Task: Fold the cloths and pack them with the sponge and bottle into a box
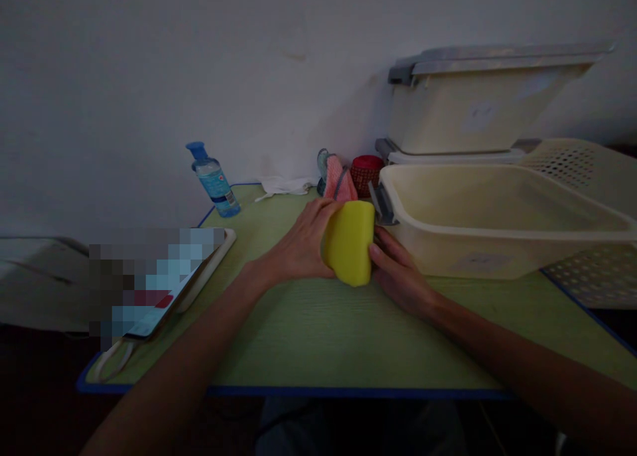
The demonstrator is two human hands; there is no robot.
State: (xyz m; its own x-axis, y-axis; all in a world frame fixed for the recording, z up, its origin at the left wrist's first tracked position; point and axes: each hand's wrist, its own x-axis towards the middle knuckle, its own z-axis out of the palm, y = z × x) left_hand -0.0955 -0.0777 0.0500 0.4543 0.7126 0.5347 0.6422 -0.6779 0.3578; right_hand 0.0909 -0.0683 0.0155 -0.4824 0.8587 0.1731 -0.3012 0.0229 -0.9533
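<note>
A yellow sponge-like block (350, 242) stands on end in the middle of the green table (308, 336). My left hand (298, 243) curls around its left side and top. My right hand (401, 273) presses against its right side, with the thumb on the block's edge. Both hands hold the block between them just above the tabletop, right beside the near left corner of a cream plastic tub (502, 224).
A blue-capped water bottle (213, 180) stands at the back left. A pink cloth (338, 177) and a red round container (367, 172) sit behind the block. A lidded bin (478, 104) and perforated baskets (582, 164) stand at the right. A tray holding a blurred object (209, 263) lies left.
</note>
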